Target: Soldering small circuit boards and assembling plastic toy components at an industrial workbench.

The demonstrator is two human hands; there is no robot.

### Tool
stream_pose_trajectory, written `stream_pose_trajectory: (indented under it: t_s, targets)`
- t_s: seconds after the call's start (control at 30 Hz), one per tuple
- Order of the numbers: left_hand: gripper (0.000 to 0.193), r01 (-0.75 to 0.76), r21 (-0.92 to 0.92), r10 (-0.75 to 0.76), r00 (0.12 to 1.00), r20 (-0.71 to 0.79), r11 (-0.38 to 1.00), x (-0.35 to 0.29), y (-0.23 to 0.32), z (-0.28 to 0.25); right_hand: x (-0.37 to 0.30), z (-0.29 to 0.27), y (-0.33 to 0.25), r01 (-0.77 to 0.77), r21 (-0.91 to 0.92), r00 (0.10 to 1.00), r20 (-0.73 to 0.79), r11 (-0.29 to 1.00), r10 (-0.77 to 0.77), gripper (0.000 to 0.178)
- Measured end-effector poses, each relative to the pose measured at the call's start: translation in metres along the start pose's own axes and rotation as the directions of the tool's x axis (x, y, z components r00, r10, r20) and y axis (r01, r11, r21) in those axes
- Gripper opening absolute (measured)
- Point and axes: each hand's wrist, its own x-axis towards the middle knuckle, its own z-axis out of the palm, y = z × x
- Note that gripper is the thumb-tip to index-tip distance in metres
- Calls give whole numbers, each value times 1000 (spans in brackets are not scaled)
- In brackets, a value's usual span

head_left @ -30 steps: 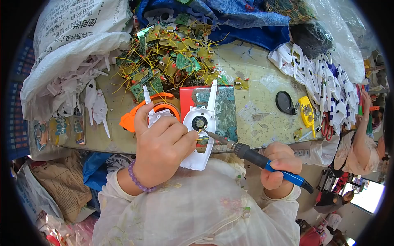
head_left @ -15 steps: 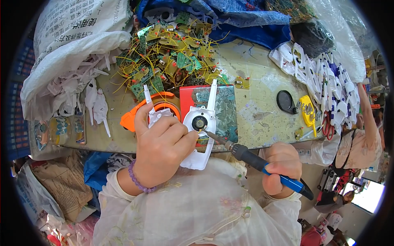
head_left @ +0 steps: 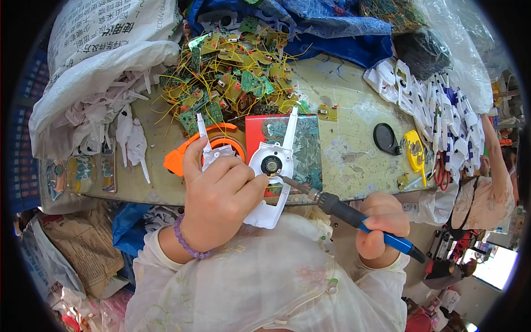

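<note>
From where I sit, the counter [head_left: 354, 144] takes up most of my view, its near edge bowed and partly lost behind the shirt [head_left: 238, 288]. The white sack [head_left: 108, 36] at far left is cut off by the dark rim, and the parts inside it blur together. The heap of white parts [head_left: 451, 124] on the right and the pile of boards [head_left: 232, 83] at the back are too tangled for me to count, and the blue sheet [head_left: 343, 41] behind that pile runs off the top. My left hand [head_left: 218, 207] covers the lower half of a white piece [head_left: 217, 153] and one edge of the casing [head_left: 283, 153], so I can't tell whether the two are joined. One finger stretches along the white piece; the others curl toward the casing, and what their tips pinch is hidden. The casing lies partly over the red pad [head_left: 304, 144], its lower end past the counter's edge. Behind the white piece, the orange ring [head_left: 180, 159] is half covered. My right hand [head_left: 387, 218] has its fingers wrapped round the iron [head_left: 343, 210]. The iron's slim tip reaches the lower right of the black disc [head_left: 270, 166]; whether it touches, I can't make out.
</note>
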Motion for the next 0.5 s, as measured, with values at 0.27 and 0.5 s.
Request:
stream_pose_trajectory:
  t_s: [0.27,0.5]
  targets:
    - [14,-2,10,2,1000,-7,1000,1,1,0,-21,4,-2,-145,2,954,-267,989,140,24]
    - [23,25,-79,-22,999,43,997,2,2,-9,-31,6,4,-145,-17,933,-336,989,131,25]
